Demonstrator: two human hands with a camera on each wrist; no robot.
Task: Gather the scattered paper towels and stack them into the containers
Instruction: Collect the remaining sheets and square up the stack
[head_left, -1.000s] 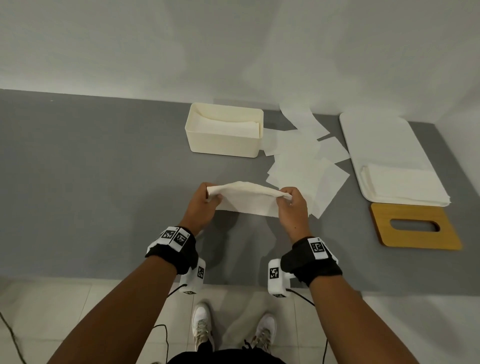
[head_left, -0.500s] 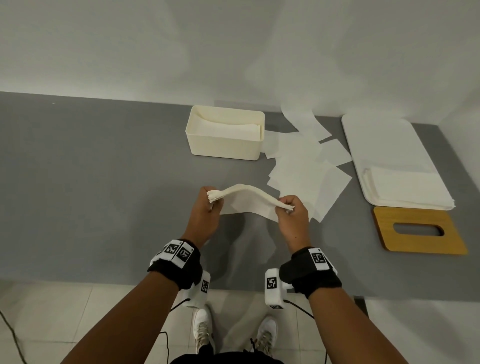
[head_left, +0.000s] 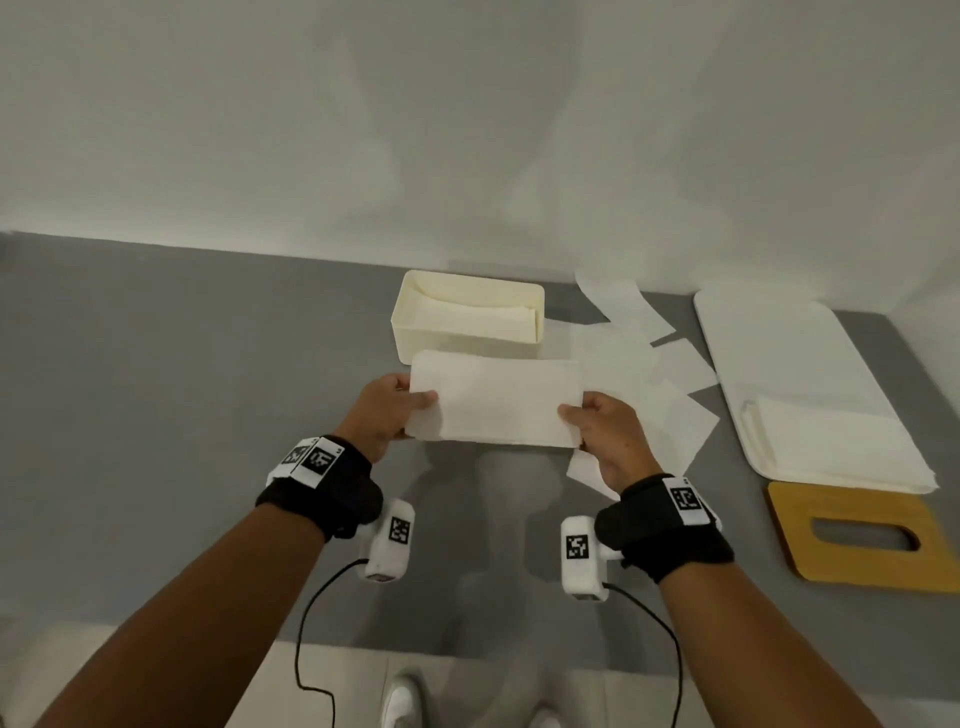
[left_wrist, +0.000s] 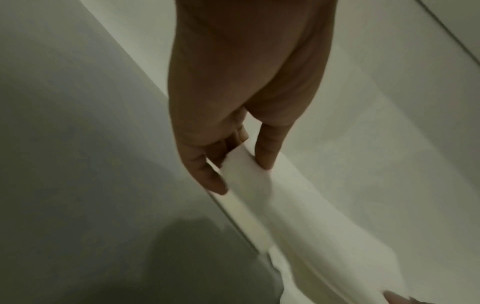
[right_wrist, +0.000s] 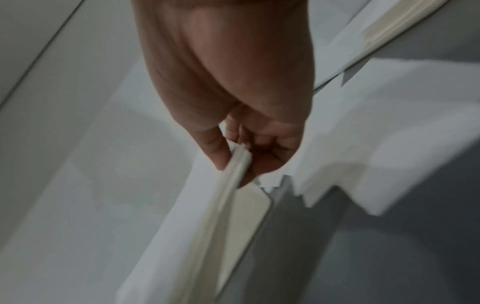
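Observation:
A folded stack of white paper towels (head_left: 496, 402) hangs in the air between both hands, just in front of the cream box (head_left: 415, 332). My left hand (head_left: 400, 413) pinches its left end, thumb on top, fingers underneath (left_wrist: 215, 183). My right hand (head_left: 587, 423) pinches the right end (right_wrist: 235, 164). The cream box holds folded towels (head_left: 478, 317) inside. Several loose towels (head_left: 639, 379) lie scattered on the grey table right of the box. The held stack (left_wrist: 285, 205) hides the box's front wall in part.
A long white tray (head_left: 769, 332) at the right carries a towel stack (head_left: 831, 441) at its near end. A wooden lid with a slot (head_left: 862, 540) lies in front of it. The grey table (head_left: 182, 389) meets a white wall behind; its front edge is near my wrists.
Both hands have lifted the towel stack and carried it forward toward the cream box. The stack now lies flat and spread, where it sagged between the hands before.

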